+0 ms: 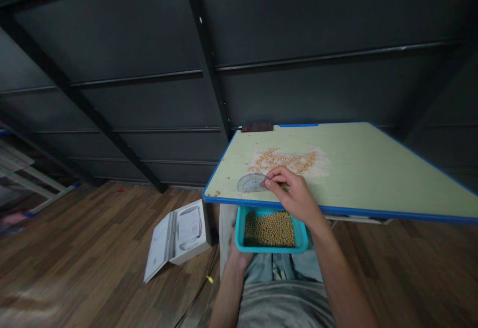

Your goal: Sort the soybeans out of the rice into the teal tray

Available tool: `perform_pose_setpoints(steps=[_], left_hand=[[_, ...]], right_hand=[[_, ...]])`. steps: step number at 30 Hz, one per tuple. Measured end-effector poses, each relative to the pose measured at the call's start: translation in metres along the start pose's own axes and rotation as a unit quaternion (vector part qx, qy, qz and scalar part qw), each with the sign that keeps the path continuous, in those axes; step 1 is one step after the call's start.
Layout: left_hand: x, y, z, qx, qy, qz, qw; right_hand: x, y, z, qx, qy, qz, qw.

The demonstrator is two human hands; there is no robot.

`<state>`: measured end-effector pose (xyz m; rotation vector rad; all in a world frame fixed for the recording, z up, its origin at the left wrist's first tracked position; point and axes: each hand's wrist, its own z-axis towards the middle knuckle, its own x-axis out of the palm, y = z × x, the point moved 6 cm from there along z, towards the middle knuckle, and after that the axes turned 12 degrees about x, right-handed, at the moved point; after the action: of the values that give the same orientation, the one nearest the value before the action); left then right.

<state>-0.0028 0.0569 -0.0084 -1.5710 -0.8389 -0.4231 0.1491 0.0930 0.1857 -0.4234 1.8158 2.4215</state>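
My right hand (295, 193) rests on the pale green table (373, 168) near its front edge, fingers pinched on a clear plastic protractor (251, 183) that lies flat on the tabletop. Just beyond it, yellow beans (287, 160) are scattered in a patch of white powder or grains. Below the table edge, my left hand (239, 256) holds a turquoise tray (241, 228) from underneath at its left side; its fingers are hidden. The tray is full of yellow beans (269, 229) and sits over my lap.
The table has a blue rim (336, 210). A dark metal wall with slanted beams (205, 54) stands behind it. On the wooden floor to the left lies an open white box (179, 236). A cable (207, 278) runs across the floor.
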Motion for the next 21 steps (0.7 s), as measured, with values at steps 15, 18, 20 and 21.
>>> perform_pose_setpoints(steps=[15, 18, 20, 21], left_hand=[[-0.0053, 0.0027, 0.0018, 0.012, 0.022, -0.010, 1.000], [-0.0045, 0.0031, 0.0017, 0.003, 0.009, -0.008, 1.000], [-0.0018, 0.0027, 0.0010, -0.005, 0.012, -0.013, 1.000], [-0.0005, 0.0020, 0.0006, -0.007, 0.011, -0.014, 1.000]], right_hand=[[0.0005, -0.0009, 0.0006, -0.001, 0.000, -0.031, 1.000], [0.0005, 0.0000, 0.0002, -0.004, 0.003, -0.022, 1.000], [-0.0001, -0.0006, 0.0006, -0.004, -0.003, -0.020, 1.000], [-0.0006, -0.0012, 0.0010, -0.002, -0.009, -0.020, 1.000]])
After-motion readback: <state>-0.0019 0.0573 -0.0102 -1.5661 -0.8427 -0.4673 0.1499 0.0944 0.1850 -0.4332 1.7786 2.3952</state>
